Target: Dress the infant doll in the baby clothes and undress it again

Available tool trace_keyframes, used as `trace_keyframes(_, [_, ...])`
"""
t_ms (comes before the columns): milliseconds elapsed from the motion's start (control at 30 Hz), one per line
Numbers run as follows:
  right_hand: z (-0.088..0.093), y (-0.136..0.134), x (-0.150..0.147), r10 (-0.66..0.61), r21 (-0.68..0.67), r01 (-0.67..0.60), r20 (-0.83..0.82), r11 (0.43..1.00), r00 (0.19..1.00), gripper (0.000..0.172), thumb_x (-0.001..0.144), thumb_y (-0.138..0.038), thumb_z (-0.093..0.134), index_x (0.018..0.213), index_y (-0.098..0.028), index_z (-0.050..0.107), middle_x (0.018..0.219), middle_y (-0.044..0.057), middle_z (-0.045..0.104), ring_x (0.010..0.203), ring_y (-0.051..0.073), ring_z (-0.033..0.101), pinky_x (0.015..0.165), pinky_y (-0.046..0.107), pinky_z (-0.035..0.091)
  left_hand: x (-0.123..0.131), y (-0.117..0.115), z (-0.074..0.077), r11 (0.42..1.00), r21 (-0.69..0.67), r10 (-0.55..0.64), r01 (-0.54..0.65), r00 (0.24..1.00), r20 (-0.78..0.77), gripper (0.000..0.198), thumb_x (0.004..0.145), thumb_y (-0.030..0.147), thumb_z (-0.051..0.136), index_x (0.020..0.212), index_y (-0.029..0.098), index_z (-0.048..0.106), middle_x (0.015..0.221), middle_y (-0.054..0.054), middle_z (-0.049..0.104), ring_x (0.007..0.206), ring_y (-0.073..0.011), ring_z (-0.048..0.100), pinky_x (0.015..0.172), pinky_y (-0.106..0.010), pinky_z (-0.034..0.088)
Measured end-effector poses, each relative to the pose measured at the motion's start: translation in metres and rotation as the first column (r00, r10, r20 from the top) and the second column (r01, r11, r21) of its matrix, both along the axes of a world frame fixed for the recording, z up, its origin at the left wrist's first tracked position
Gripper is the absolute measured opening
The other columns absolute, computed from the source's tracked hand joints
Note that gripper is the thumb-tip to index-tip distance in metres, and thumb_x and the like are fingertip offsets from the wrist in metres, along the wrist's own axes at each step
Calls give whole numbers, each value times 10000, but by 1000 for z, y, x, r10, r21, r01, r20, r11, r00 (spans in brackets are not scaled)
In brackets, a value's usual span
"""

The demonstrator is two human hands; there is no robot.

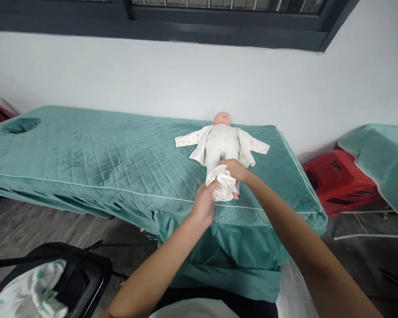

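Observation:
A baby doll (221,138) lies on its back on the green quilted bed cover (119,150), with its head toward the wall. Its white jacket (202,141) is spread open, with both printed sleeves stretched out sideways. A bunched white baby garment (223,187) is gathered at the doll's lower leg on the left of the picture. My left hand (205,203) grips the near left side of this cloth. Fingers of my right hand (235,169) are closed on its upper right edge. The other foot shows bare beside the cloth; the leg's end is hidden by it.
Behind the bed is a white wall (119,75) under a dark window frame (219,33). Red plastic stools (341,181) stand at right, beside another green-covered surface (384,150). A black chair (86,278) holding patterned white cloth (36,287) is at lower left.

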State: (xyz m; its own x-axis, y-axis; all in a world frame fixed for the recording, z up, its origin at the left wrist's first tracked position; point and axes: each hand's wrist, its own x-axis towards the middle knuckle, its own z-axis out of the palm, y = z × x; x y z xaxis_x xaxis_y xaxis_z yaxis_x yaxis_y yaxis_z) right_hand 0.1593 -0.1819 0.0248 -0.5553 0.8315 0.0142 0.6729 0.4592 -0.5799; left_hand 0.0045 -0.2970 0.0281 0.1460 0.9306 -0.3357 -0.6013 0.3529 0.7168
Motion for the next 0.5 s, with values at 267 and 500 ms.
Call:
trace_keyframes(267, [6,-2,-4,40,11,-45,288,999,957,233,788,-154,609,974,-143,748,1024,110,780,907,234,691,747,269,404,15,-44,-32,983,-53,181,-177,981,64,372,719,333,826,1045,188,720,1104,-61,764,1012,-198,696,922,-301,495])
trace_keyframes(500, [18,-9,-14,73,-20,-71,430,997,900,179,743,-218,682,900,-187,762,967,72,787,863,221,673,631,274,320,-11,-31,-77,956,119,291,-270,931,-222,233,717,291,778,916,192,706,946,-5,755,901,-182,664,854,-285,478])
